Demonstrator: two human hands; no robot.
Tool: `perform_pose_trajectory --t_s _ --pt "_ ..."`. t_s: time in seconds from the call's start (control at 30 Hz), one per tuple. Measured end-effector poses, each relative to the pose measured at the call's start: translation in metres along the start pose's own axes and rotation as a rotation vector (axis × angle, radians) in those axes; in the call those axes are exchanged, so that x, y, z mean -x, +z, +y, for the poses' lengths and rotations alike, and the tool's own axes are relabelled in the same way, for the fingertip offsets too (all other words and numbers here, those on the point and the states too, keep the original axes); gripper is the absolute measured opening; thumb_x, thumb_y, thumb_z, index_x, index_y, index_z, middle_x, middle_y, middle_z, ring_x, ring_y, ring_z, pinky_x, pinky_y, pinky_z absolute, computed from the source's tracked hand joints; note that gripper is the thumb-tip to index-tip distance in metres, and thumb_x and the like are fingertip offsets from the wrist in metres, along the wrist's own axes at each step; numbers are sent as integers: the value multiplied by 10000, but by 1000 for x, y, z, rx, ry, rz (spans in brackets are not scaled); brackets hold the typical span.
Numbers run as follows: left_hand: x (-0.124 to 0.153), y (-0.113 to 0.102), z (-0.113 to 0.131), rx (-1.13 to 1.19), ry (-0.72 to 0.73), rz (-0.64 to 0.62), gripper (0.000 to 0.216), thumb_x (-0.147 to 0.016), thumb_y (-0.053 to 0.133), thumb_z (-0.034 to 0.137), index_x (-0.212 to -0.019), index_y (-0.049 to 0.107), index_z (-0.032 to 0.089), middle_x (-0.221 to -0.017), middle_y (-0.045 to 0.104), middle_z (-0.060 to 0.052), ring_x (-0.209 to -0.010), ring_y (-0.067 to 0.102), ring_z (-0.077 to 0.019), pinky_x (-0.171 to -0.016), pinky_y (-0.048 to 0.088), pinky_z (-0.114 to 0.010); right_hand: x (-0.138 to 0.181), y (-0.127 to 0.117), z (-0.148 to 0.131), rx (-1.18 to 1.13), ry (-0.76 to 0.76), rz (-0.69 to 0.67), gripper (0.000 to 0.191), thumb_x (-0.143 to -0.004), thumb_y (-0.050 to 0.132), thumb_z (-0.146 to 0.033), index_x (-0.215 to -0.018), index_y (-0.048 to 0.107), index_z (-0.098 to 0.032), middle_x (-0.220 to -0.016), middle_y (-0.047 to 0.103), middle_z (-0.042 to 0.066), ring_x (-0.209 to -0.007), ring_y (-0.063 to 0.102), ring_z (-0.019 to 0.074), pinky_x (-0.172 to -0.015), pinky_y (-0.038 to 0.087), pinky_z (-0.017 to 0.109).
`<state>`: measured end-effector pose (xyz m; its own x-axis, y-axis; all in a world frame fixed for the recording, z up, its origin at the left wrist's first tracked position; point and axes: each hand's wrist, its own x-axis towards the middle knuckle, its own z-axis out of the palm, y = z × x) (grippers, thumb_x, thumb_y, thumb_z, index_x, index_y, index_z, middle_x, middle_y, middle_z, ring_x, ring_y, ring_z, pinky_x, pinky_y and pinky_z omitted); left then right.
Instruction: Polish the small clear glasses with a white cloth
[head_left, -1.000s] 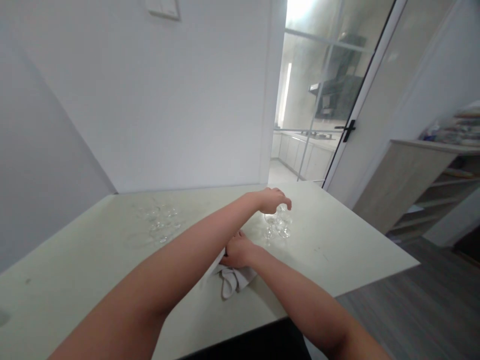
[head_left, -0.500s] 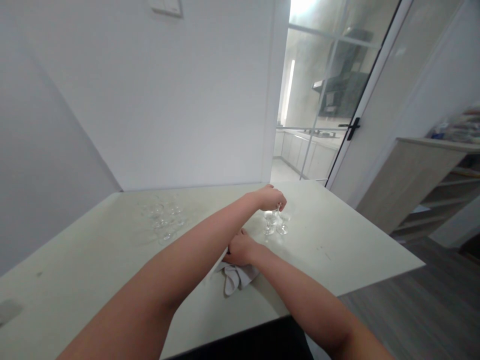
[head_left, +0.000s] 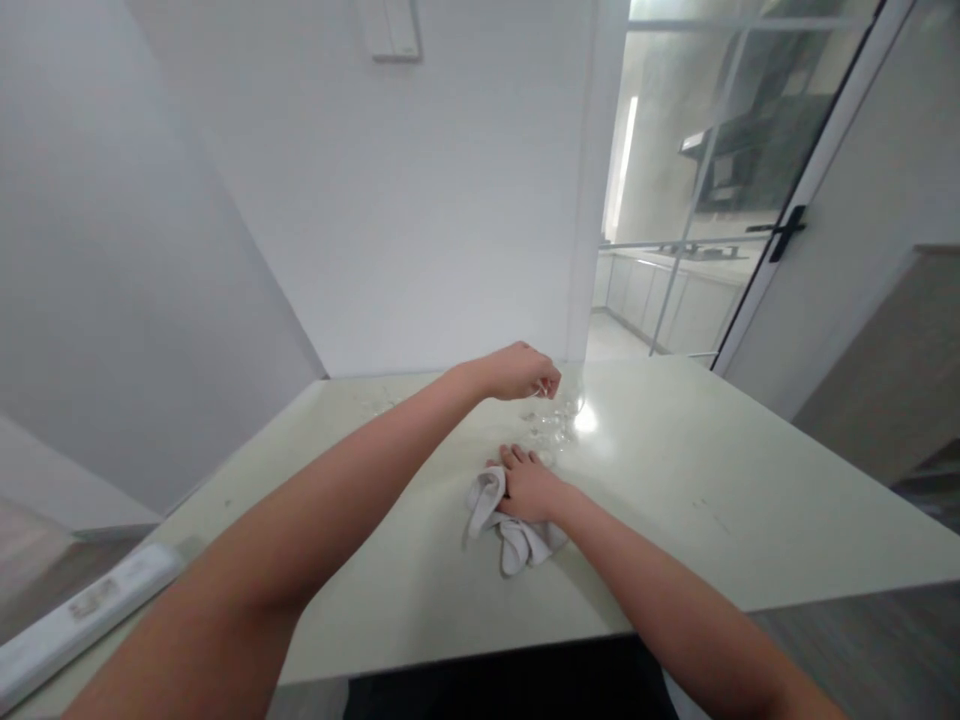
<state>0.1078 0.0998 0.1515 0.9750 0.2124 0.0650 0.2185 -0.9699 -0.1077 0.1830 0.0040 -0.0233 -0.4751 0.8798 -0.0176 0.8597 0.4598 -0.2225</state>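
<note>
My left hand reaches across from the left, its fingers pinched together above the table. A bit of clear glass shows under the fingertips, seemingly a small stemmed glass, mostly hidden. Just right of and below it stand several clear stemmed glasses, blurred and overlapping. Nearer to me, my right hand presses on a crumpled pale cloth, fingertips stretched past it onto the tabletop. Part of the cloth folds up at the thumb side.
More clear glasses stand at the back left, partly behind my left forearm. A white power strip lies at the table's left edge. The pale table meets a white wall; a glazed door is beyond its right end.
The view has swung left, bringing the power strip into sight. My left hand has drawn leftward from among the right-hand glasses. My right hand's fingers show more spread; the cloth stays under it.
</note>
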Motion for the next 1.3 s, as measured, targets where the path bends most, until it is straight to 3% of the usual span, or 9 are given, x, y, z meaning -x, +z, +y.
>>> perform_pose_trajectory --t_s 0.1,0.3,0.47,0.6,0.77,0.93,1.3 --pt "37 -26 -4 5 -63 -31 169 -832 568 210 -929 705 228 -908 729 -21 -861 644 -144 -807 411 -256 0 1 0 -10 -2 1 691 -851 497 -450 -1455 344 -150 -1529 246 248 -1401 251 415 -1081 230 609" --pt "116 -58 2 -16 -393 -109 209 -850 510 298 -946 687 241 -963 715 -6 -877 637 -164 -792 436 -267 2 4 2 -20 -2 17 689 -861 484 -468 -1449 358 -131 -1524 247 258 -1404 238 421 -1080 234 615" --pt "171 -48 21 -59 -592 -191 234 -820 477 259 -928 684 254 -957 716 -13 -871 637 -182 -750 446 -270 2 4 1 -26 -4 32 681 -863 485 -480 -1444 367 -146 -1517 267 245 -1401 241 415 -1080 235 618" --pt "199 -32 38 -72 -699 -238 253 -788 457 209 -892 683 255 -923 720 -21 -842 644 -194 -699 442 -279 3 4 0 -30 2 36 666 -864 478 -473 -1434 381 -143 -1510 270 254 -1394 242 431 -1069 240 628" --pt "214 -18 44 -72 -811 -282 276 -764 446 195 -886 683 268 -903 726 -16 -821 656 -204 -658 433 -283 2 4 0 -13 4 47 670 -859 484 -478 -1428 385 -140 -1503 284 251 -1390 248 420 -1070 240 620" --pt "213 -9 37 -69 -872 -322 254 -732 471 178 -842 686 257 -878 728 -31 -802 657 -209 -628 423 -279 1 4 1 -3 2 45 652 -859 483 -473 -1422 395 -156 -1504 289 237 -1389 245 409 -1066 240 618" --pt "216 11 13 -7 -890 -348 243 -749 487 227 -883 688 254 -943 722 -42 -846 651 -213 -661 432 -281 2 3 -1 -16 3 38 667 -864 464 -485 -1431 386 -142 -1507 283 239 -1391 239 421 -1073 232 612"
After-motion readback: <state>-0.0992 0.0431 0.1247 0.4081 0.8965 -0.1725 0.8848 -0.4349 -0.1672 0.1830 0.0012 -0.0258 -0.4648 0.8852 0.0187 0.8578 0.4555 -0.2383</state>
